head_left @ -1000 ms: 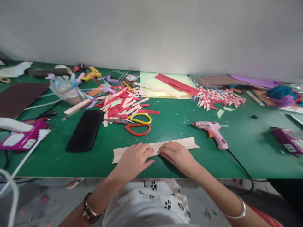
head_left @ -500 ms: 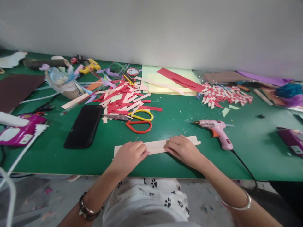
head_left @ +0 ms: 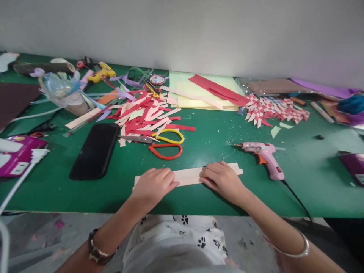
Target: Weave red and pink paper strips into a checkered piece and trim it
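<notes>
A long cream paper strip point(head_left: 187, 176), folded lengthwise, lies near the front edge of the green table point(head_left: 113, 197). My left hand point(head_left: 155, 185) is closed over its left part, fingers curled on the paper and thumb along the lower edge. Toward the other end, my right hand point(head_left: 220, 179) grips the strip the same way. Between the two hands a stretch of paper shows; the parts under my fingers are hidden. Just beyond my left hand lie scissors point(head_left: 165, 156) with one yellow and one orange handle.
Right of my hands rests a pink glue gun point(head_left: 267, 155) with its cord trailing off the front edge. A black phone point(head_left: 95, 151) lies left. Behind are red and cream paper strips point(head_left: 142, 117), yellow sheets point(head_left: 182, 91) and checkered woven pieces point(head_left: 264, 108).
The view has shifted slightly, moving the table items a little in the picture. Both hands stay on the paper strip, with barely any change in their grip.
</notes>
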`<state>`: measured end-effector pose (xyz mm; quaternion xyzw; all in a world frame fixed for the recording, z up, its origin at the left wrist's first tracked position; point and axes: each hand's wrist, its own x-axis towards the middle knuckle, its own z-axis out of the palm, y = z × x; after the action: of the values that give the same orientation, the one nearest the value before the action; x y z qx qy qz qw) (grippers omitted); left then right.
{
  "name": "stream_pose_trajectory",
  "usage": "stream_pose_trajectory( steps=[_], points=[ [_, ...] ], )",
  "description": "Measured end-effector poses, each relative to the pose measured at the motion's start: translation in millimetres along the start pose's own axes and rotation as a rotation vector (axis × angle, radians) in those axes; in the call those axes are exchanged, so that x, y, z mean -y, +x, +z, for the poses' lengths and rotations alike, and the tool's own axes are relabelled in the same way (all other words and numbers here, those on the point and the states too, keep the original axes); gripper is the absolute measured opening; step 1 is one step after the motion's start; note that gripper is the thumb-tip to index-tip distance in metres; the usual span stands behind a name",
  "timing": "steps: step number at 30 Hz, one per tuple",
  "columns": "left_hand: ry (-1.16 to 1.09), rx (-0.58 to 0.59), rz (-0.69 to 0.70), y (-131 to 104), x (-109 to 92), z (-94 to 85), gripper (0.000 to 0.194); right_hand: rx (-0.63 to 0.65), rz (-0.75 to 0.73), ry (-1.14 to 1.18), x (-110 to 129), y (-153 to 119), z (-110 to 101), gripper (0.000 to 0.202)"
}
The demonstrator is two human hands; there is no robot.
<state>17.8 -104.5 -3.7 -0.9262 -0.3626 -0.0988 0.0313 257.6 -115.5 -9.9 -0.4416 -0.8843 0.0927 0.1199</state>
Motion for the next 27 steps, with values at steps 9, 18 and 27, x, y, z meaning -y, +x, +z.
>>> stream_pose_trajectory(
  steps=[9, 18, 27],
  points=[
    [0.012, 0.039, -0.029, 0.0, 1.7, -0.6, 0.042, -0.010, -0.017, -0.028, 0.4, 1.6, 0.1, 0.024],
    [-0.148, 0.150, -0.148, -6.9, 12.4, -3.5, 0.038, -0.007, -0.012, -0.015, -0.1, 2.0, 0.3, 0.026],
    [-0.230, 0.130, -0.153, -32.1, 33.0, -6.6, 0.045, -0.007, -0.009, -0.004, -1.5, 2.1, 1.6, 0.028]
  ],
)
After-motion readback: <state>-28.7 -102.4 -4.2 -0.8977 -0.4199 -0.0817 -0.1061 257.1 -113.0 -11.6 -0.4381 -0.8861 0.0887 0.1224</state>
